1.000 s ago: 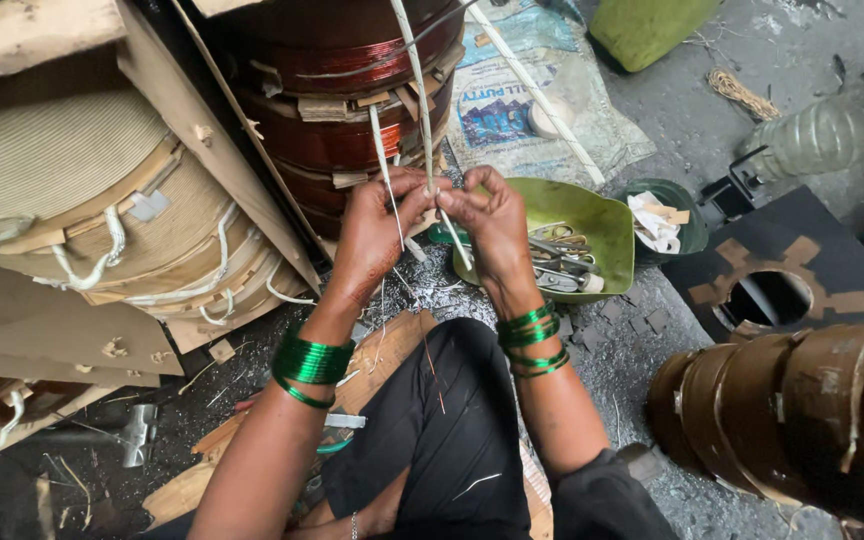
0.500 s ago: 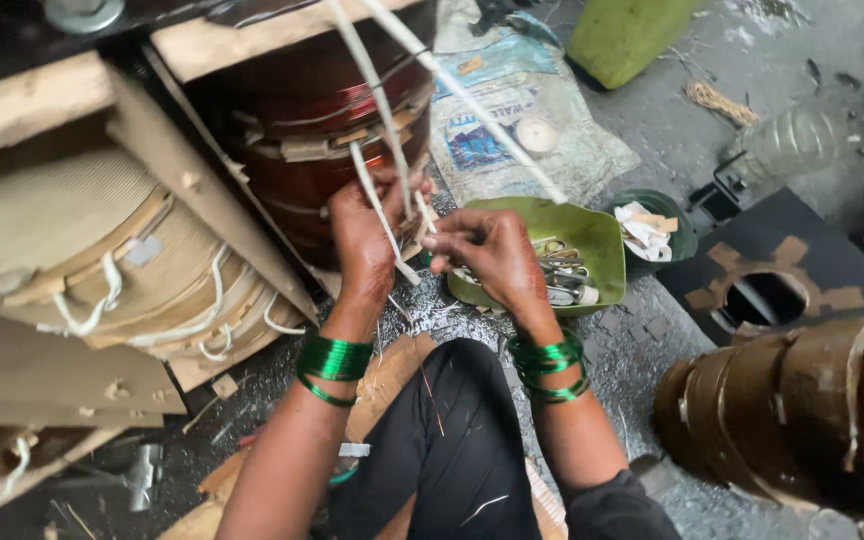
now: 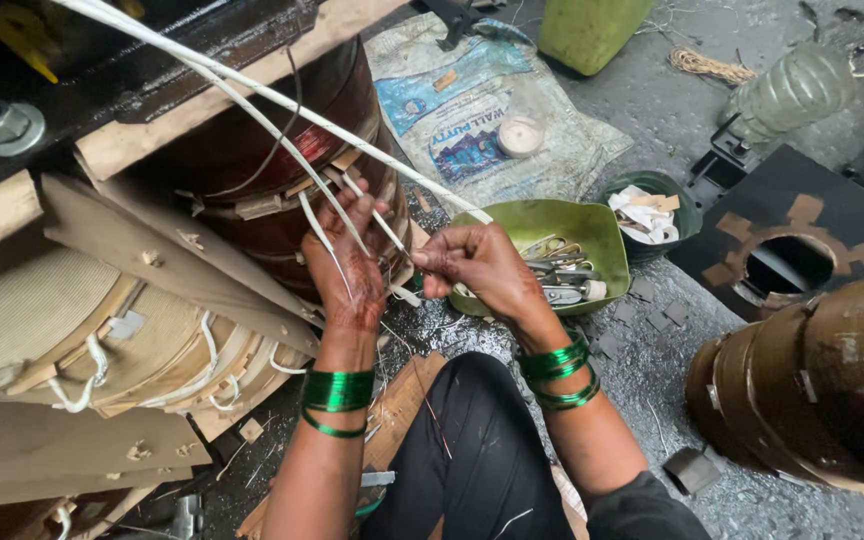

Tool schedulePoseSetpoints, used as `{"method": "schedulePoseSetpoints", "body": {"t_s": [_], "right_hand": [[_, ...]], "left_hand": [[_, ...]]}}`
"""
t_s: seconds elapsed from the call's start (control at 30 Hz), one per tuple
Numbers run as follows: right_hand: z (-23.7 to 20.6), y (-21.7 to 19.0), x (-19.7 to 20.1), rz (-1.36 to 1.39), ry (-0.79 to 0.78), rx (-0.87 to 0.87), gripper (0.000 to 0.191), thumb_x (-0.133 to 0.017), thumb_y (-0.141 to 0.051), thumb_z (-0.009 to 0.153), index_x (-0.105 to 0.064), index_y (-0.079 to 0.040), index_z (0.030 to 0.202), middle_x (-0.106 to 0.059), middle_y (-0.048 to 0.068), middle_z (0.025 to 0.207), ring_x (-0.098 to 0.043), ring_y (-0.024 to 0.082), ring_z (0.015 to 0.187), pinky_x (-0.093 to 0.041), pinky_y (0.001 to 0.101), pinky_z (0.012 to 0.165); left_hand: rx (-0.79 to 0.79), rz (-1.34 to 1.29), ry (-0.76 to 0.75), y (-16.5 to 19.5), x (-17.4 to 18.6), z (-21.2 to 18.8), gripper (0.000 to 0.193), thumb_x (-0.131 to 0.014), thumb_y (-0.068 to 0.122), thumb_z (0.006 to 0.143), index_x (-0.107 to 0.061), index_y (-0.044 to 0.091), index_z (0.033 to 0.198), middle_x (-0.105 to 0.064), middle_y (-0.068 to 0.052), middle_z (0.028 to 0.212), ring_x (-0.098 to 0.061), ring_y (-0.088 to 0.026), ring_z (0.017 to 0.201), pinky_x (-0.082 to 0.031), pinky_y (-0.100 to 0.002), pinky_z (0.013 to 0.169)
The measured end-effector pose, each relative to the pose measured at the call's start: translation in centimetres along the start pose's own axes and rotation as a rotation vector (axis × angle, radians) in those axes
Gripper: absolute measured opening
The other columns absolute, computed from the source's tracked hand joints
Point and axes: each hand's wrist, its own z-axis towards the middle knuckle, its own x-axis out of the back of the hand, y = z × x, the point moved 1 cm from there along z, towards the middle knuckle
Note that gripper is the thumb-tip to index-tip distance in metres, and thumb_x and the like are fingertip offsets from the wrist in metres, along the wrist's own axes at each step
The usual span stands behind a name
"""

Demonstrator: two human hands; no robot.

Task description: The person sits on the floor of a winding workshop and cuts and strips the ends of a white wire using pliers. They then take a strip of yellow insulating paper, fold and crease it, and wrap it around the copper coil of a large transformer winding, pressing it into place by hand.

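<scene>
While my left hand point(image 3: 352, 265) presses against the dark red coil point(image 3: 282, 190) with fingers spread, several white sleeved leads point(image 3: 282, 100) run across its back and between the fingers, stretching up to the far left. My right hand point(image 3: 482, 268) sits just right of it, thumb and forefinger pinched shut on one lead's end. Just beyond that hand lies a green tray point(image 3: 562, 225) holding scissors point(image 3: 552, 270). Green bangles point(image 3: 337, 392) ring both my wrists.
</scene>
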Motion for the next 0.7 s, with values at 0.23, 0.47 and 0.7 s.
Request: {"method": "schedulePoseSetpoints", "body": {"t_s": [0.23, 0.47, 0.7], "right_hand": [[0.6, 0.2, -1.4, 0.253, -0.139, -0.021, 0.023, -0.069, -0.021, 0.099, -0.074, 0.002, 0.098, -0.074, 0.005, 0.079, -0.068, 0.009, 0.067, -0.056, 0.0237, 0.063], [0.0, 0.4, -2.4, 0.367, -0.098, 0.035, 0.02, -0.07, -0.018, 0.101, -0.072, 0.002, 0.101, -0.066, 0.001, 0.074, -0.059, 0.007, 0.063, -0.046, 0.0236, 0.056], [1.4, -0.8, -2.1, 0.411, -0.139, -0.086, 0.022, -0.064, -0.017, 0.095, -0.073, -0.002, 0.107, -0.071, 0.004, 0.079, -0.067, 0.01, 0.067, -0.057, 0.0254, 0.061]], "left_hand": [[0.145, -0.172, -0.11, -1.0, 0.5, -2.8, 0.039, -0.066, 0.036, 0.103, -0.068, 0.003, 0.124, -0.07, -0.013, 0.101, -0.064, -0.019, 0.066, -0.048, -0.029, 0.046], [0.122, -0.056, -0.093, -1.1, 0.5, -0.6, 0.037, -0.066, 0.037, 0.101, -0.063, 0.0, 0.108, -0.066, -0.01, 0.096, -0.069, -0.02, 0.086, -0.059, -0.035, 0.075], [0.209, -0.096, -0.052, -0.3, 0.1, 1.0, 0.037, -0.069, 0.039, 0.094, -0.062, 0.004, 0.106, -0.069, -0.006, 0.089, -0.061, -0.015, 0.055, -0.048, -0.03, 0.045]]}}
